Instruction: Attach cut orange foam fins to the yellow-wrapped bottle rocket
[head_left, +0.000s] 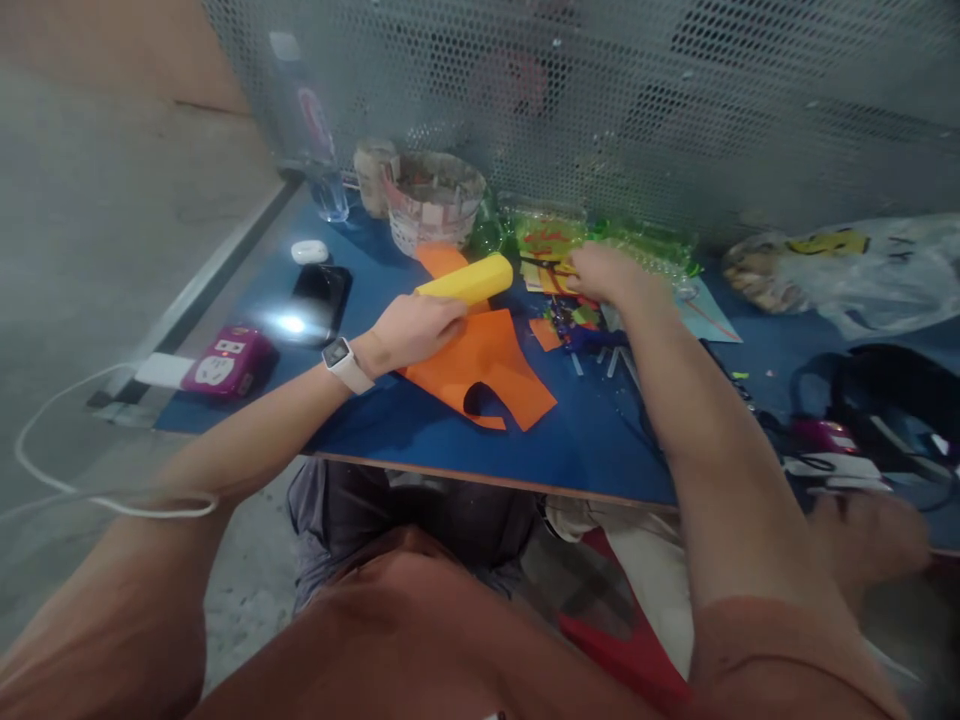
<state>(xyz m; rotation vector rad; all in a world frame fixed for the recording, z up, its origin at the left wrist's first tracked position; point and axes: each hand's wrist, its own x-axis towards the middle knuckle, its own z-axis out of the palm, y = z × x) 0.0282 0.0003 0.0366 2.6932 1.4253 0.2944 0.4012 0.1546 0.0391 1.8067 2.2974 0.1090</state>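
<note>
My left hand [418,328], with a white watch on the wrist, is closed around the lower end of a rolled yellow paper tube [472,281]. Beneath it lies a cut sheet of orange paper [487,362] with a curved notch at its front edge. Farther right, my right hand [602,272] reaches to the back of the table, its fingers bent down by a dark, thin item [551,264] lying on yellow and orange pieces. Its fingertips are partly hidden, so what they pinch cannot be made out. Small coloured scraps [574,318] lie just in front.
A newspaper-covered basket [435,215] and a clear bottle [326,185] stand near the perforated metal panel [525,90]. At left are a phone [321,300], a white earbud case [309,251] and a purple power socket [232,362]. A plastic bag [877,270] and another person's blurred hand [874,535] are at right.
</note>
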